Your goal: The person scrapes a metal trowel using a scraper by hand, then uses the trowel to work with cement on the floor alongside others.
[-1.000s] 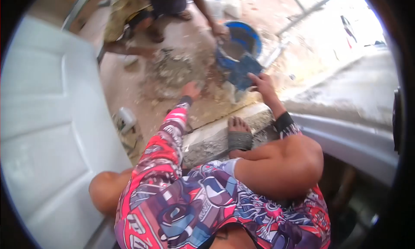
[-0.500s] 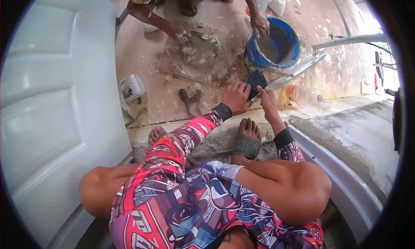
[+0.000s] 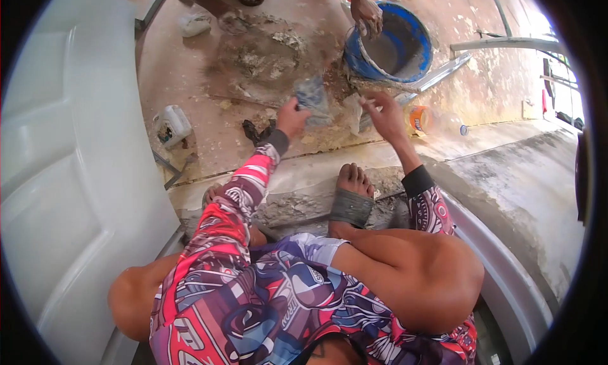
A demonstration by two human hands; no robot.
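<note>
My left hand is closed on a flat bluish-grey piece, smeared by motion, over the floor near the mixed mortar. To the right, my right hand is raised below the blue bucket, its thumb and forefinger drawn together. A pale, blurred scrap shows at those fingertips; what it is, and how firmly it is held, I cannot make out. Another person's hand rests at the bucket's rim, and that person's other hand is beside the mortar.
A white door stands along the left. A white jug and dark scraps lie on the floor. To the right are a plastic bottle with an orange label, a metal strip and a concrete ledge.
My hands have come apart. The left moved left with the flat piece, which both hands were on before; the right stayed near the bucket. The view has shifted slightly.
</note>
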